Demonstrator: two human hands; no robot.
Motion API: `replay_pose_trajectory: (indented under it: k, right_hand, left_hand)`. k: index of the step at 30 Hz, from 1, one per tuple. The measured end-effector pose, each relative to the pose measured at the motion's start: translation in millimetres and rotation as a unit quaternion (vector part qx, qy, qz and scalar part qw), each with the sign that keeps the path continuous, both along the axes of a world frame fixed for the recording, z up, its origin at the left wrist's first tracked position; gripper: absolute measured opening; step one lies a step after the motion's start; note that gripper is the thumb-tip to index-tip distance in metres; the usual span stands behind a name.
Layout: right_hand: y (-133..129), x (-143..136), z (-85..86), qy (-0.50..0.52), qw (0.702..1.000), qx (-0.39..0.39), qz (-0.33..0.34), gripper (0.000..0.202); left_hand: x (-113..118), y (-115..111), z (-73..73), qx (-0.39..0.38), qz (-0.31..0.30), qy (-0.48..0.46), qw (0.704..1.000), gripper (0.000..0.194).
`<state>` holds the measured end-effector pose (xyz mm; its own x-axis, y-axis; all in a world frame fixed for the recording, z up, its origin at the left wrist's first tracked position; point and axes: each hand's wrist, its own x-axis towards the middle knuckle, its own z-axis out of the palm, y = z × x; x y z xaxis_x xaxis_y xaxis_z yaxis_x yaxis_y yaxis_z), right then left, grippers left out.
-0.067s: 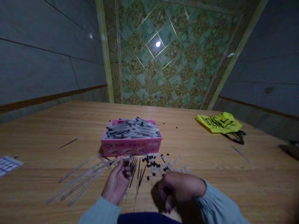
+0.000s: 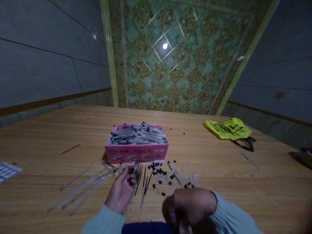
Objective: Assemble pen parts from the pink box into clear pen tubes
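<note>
My left hand (image 2: 122, 188) is closed, thumb and forefinger pinching a thin clear plastic tube (image 2: 133, 165) just in front of the pink box. My right hand (image 2: 191, 206) is curled close to the table's near edge, slightly blurred; whatever its fingers hold is hidden. Between the hands lie several thin dark pen refills (image 2: 146, 187), fanned towards me. Small black caps (image 2: 159, 171) and small clear plastic pieces (image 2: 192, 178) are scattered beyond my right hand. Left of my left hand, several long clear tubes (image 2: 85, 191) lie slanted on the wood.
The pink box (image 2: 136, 154), heaped with capped pens (image 2: 138, 135), stands mid-table. A yellow bag (image 2: 229, 128) with black print lies at the right. A lone tube (image 2: 252, 162) rests below it. At the left are a dark thin stick (image 2: 70, 149) and a checked paper (image 2: 9, 172).
My right hand has moved towards me and a little to the right, uncovering more black caps. My left hand stays in place with the tube.
</note>
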<state>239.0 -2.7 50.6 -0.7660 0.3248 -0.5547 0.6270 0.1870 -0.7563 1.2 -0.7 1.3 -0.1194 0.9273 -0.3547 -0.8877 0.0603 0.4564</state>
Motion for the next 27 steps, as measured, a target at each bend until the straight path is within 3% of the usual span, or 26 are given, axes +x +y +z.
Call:
replay_pose_trajectory:
  k: [2, 5, 10, 15, 19, 21, 25, 27]
  right_hand:
    - [-4.2, 6.4, -10.8, -0.014, 0.999, -0.045, 0.006, 0.023]
    - [-0.8, 9.1, -21.7, 0.02, 0.993, -0.096, -0.067, 0.009]
    - [14.6, -4.6, -30.0, 0.084, 0.981, 0.09, -0.147, 0.014]
    - [15.6, -24.2, -50.9, 0.165, 0.932, 0.2, -0.254, 0.005]
    - [14.4, -33.8, -63.6, 0.269, 0.869, 0.193, -0.368, 0.009]
    - [18.8, -30.4, -62.2, 0.323, 0.809, 0.198, -0.449, 0.008]
    - [34.6, -0.3, -57.7, 0.316, 0.668, 0.326, -0.59, 0.019]
    - [41.7, 19.4, -62.0, 0.274, 0.639, 0.369, -0.616, 0.028]
  left_hand:
    - [0.8, -0.6, 0.7, -0.003, 0.001, -0.001, 1.0, 0.009]
    - [0.9, -1.3, 0.6, -0.01, -0.002, 0.002, 1.0, 0.008]
    - [-1.2, -0.9, 0.2, -0.017, -0.005, 0.003, 1.0, 0.006]
    - [-2.2, 0.8, -0.3, -0.01, -0.008, 0.01, 1.0, 0.007]
    - [-2.3, 0.9, -0.3, -0.017, -0.009, 0.016, 1.0, 0.006]
    - [-2.3, 0.5, 0.6, -0.017, -0.009, 0.011, 1.0, 0.007]
    - [-2.2, 0.2, 1.1, -0.009, -0.01, 0.005, 1.0, 0.008]
    - [-1.9, 0.7, 0.0, -0.011, -0.007, 0.013, 1.0, 0.006]
